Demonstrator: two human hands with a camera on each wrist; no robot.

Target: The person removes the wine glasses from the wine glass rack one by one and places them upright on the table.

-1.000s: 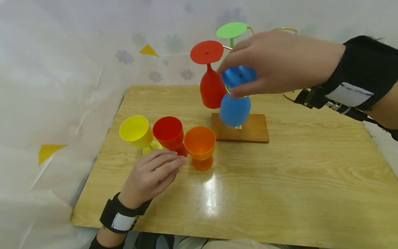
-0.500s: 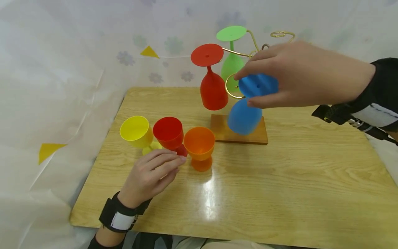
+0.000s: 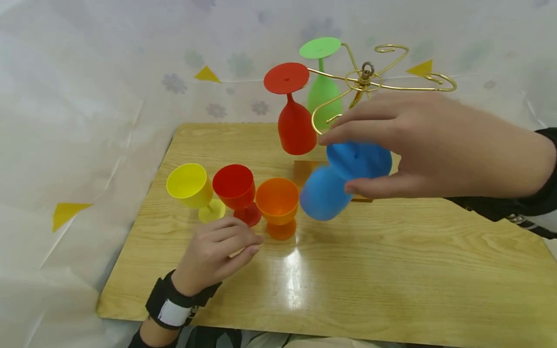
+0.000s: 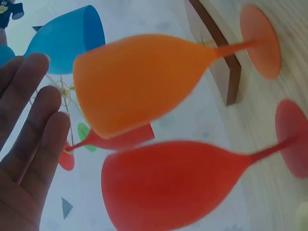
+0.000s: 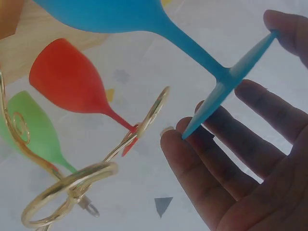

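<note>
My right hand (image 3: 344, 162) pinches the round foot of a blue goblet (image 3: 324, 195) between thumb and fingers; the goblet hangs bowl-down and tilted, in the air above the table, clear of the gold wire rack (image 3: 365, 79). In the right wrist view the blue goblet's foot (image 5: 231, 82) sits edge-on between my fingertips, near an empty gold hook (image 5: 149, 115). A red goblet (image 3: 296, 128) and a green goblet (image 3: 322, 94) hang upside down from the rack. My left hand (image 3: 243, 244) rests on the table with loosely curled fingers and holds nothing, just before the upright red goblet (image 3: 235, 186).
A yellow goblet (image 3: 189, 183) and an orange goblet (image 3: 277, 200) stand upright beside the red one. The rack's wooden base (image 3: 304, 171) sits mid-table. The wooden table (image 3: 391, 270) is ringed by white sheeting with small flags. The left wrist view shows the orange goblet (image 4: 139, 82) close up.
My right hand has drawn the blue goblet off the rack's hook and carried it down and nearer, tilting it. My left hand has slid back a little and curled its fingers.
</note>
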